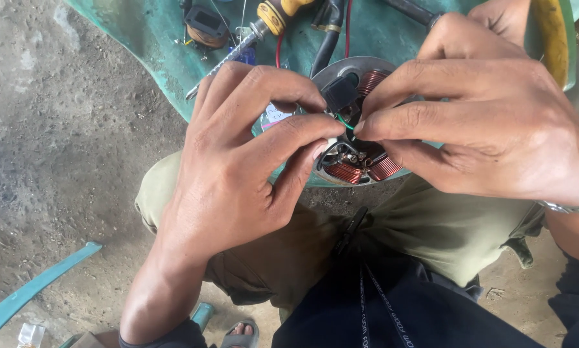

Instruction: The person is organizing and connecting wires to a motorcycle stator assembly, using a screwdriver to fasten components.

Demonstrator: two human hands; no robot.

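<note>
A round metal stator plate [354, 161] with several copper-wound coils rests at the near edge of a green plastic surface [147, 38]. My left hand [238, 161] grips the plate's left side, thumb and fingers curled over it. My right hand [483, 122] reaches in from the right and pinches a thin green wire [345, 122] between thumb and forefinger, just above the plate's middle. A black block [338, 95] sits on the plate between my fingertips.
A yellow-handled screwdriver [251, 35] lies on the green surface behind my left hand, beside a small copper coil in a black frame [206, 27]. Black and red cables [331, 32] run away at the top. Dirt floor lies to the left; my knees are below.
</note>
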